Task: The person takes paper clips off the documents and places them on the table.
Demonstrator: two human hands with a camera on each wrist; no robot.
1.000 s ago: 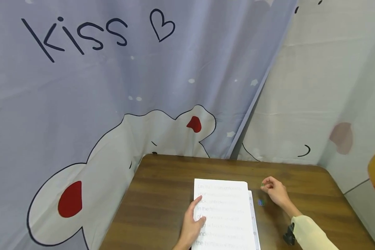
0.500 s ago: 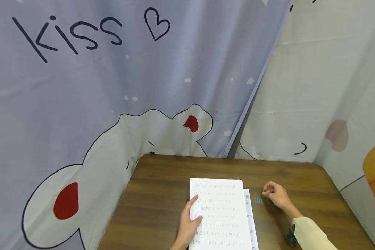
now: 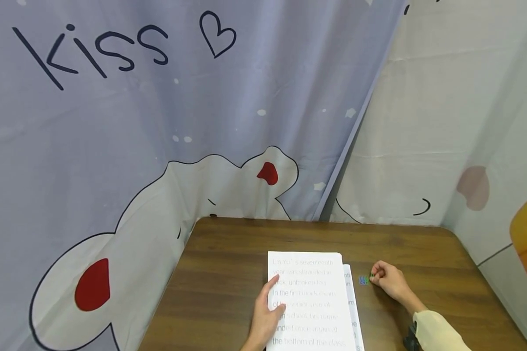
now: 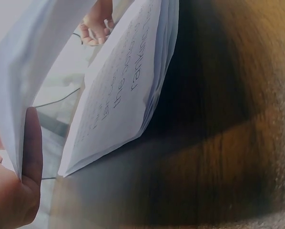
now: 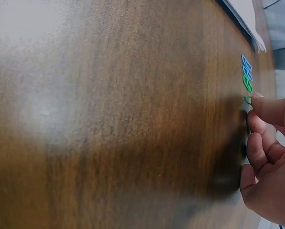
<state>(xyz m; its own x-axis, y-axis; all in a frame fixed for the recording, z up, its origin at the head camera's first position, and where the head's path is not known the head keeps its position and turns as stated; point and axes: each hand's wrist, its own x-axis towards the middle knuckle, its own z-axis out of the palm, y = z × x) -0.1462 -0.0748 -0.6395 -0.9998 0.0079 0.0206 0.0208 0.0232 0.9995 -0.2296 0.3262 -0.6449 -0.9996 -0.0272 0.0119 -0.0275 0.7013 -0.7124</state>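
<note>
My left hand grips the left edge of a sheaf of white printed sheets, thumb on top. In the left wrist view, fingers lie beneath the lifted sheets, apart from a second paper stack on the table. With thumb and forefinger, my right hand pinches a small green paper clip at the tabletop. Beside it lies a short row of blue paper clips and green paper clips. The fingers partly hide the pinched clip.
The brown wooden table meets a patterned curtain at its back edge. Under the held sheets, the lower stack sticks out on the right. A dark cable shows beyond the papers.
My right hand has come down slightly nearer the row of paper clips, still pinching the green one. The left hand keeps its grip on the sheets. The head view has shifted a little.
</note>
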